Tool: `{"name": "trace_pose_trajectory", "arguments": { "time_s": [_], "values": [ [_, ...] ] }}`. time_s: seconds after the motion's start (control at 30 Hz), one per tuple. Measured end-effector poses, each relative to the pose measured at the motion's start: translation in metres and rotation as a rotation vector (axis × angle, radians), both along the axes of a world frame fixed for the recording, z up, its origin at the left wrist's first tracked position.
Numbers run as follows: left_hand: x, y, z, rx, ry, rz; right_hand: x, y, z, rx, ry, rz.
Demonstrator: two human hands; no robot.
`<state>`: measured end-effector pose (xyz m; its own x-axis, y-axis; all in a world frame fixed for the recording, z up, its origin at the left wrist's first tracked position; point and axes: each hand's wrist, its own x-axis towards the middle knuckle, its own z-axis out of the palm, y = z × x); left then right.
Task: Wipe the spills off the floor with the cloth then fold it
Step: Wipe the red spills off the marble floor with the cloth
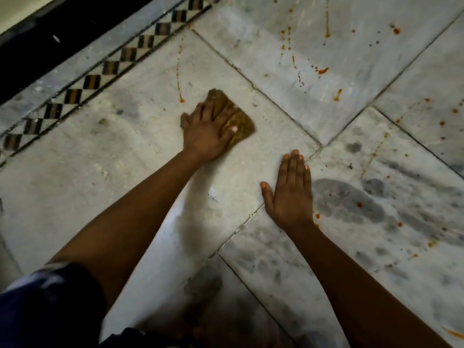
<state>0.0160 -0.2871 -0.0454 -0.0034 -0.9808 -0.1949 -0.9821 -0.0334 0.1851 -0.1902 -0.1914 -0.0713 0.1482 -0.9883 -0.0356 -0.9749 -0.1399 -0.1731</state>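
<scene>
Left hand [208, 133] presses the cloth [242, 124], fingers spread — right hand [288, 194] flat on the floor [113, 177] near the cloth, fingers together.

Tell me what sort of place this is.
Probably indoors, at a room's edge, perhaps in a house: grey-white marble floor slabs, a checkered inlay border along them, and a dark strip beyond it, likely the wall's base. Orange spills dot the floor.

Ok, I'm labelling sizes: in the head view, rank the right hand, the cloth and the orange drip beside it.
1. right hand, though nearer the camera
2. cloth, partly under the left hand, so this ranking is unsure
3. orange drip, plainly smallest
</scene>
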Motion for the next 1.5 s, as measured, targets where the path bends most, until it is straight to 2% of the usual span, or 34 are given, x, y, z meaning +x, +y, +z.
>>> {"name": "trace_pose_trajectory", "arguments": {
  "time_s": [0.07,0.17,0.3,0.37,0.43,0.53,0.6,0.7,0.77,0.83,0.93,1.03,1.1,1.2,1.33,1.43,1.5],
  "values": [
    [-0.032,-0.023,0.003,0.026,-0.006,-0.003,0.0,-0.001,0.002,0.015,0.016,0.001],
    [-0.068,-0.012,0.005,0.009,-0.076,-0.168,0.001,-0.001,0.004,0.035,0.017,-0.001],
    [-0.041,0.041,-0.003,-0.101,-0.05,-0.425,-0.001,0.0,0.002,0.025,0.006,0.007],
    [-0.01,0.053,-0.007,-0.102,-0.03,-0.361,-0.003,0.0,0.001,0.025,-0.002,0.007],
    [0.011,0.043,-0.006,-0.072,-0.042,-0.207,-0.003,0.0,0.001,0.026,-0.006,0.008],
    [0.005,-0.011,0.001,-0.029,-0.031,-0.012,-0.002,-0.004,0.003,0.027,-0.018,0.011],
    [-0.015,-0.047,0.005,0.005,-0.006,0.047,-0.001,-0.008,0.005,0.02,-0.029,-0.004],
    [-0.038,-0.053,0.002,-0.015,0.002,-0.03,0.006,-0.02,0.007,0.006,-0.06,-0.022],
    [-0.033,-0.02,-0.001,-0.094,0.02,-0.172,0.013,-0.029,0.006,0.002,-0.092,-0.025],
    [-0.006,0.013,-0.004,-0.14,0.057,-0.202,0.023,-0.041,0.005,-0.007,-0.137,-0.033],
    [0.052,0.029,-0.009,-0.14,0.028,0.013,0.044,-0.064,0.004,-0.027,-0.18,0.021],
    [0.085,-0.016,-0.01,-0.103,0.001,0.272,0.066,-0.097,-0.001,-0.038,-0.164,0.111],
    [0.079,-0.053,-0.006,-0.06,0.025,0.357,0.072,-0.11,-0.002,-0.044,-0.146,0.129],
    [0.067,-0.073,-0.011,-0.097,0.045,0.273,0.085,-0.126,-0.009,-0.028,-0.106,0.123],
    [0.079,-0.021,-0.012,-0.153,0.014,0.069,0.087,-0.127,-0.01,-0.043,-0.099,0.114],
    [0.109,-0.008,-0.01,-0.144,0.009,0.161,0.087,-0.128,-0.009,-0.039,-0.087,0.103],
    [0.122,-0.032,-0.01,-0.123,-0.006,0.272,0.087,-0.129,-0.007,-0.029,-0.086,0.098]
  ]
}}
